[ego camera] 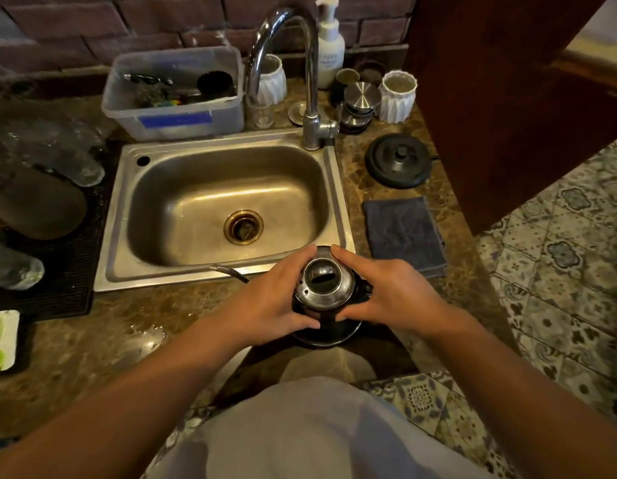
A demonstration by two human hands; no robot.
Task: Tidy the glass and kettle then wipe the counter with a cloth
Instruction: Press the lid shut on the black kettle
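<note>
A small steel kettle [323, 283] with a dark body stands on the counter's front edge, just in front of the sink, its thin spout [227, 271] pointing left. My left hand [276, 302] wraps its left side and my right hand [386, 292] its right side, fingers touching near the lid. A round black kettle base [398, 160] sits at the right of the sink. A folded dark blue cloth [403, 233] lies on the counter below that base. A clear glass [262, 112] stands behind the sink beside the tap.
The steel sink [338, 198] fills the middle, with a tall tap [310, 98] behind. A plastic tub [176, 95], soap bottle [329, 43], white ribbed cups and steel lids line the back. A dark drying mat [58, 264] with glassware lies left. Water patches [144, 337] shine on the counter.
</note>
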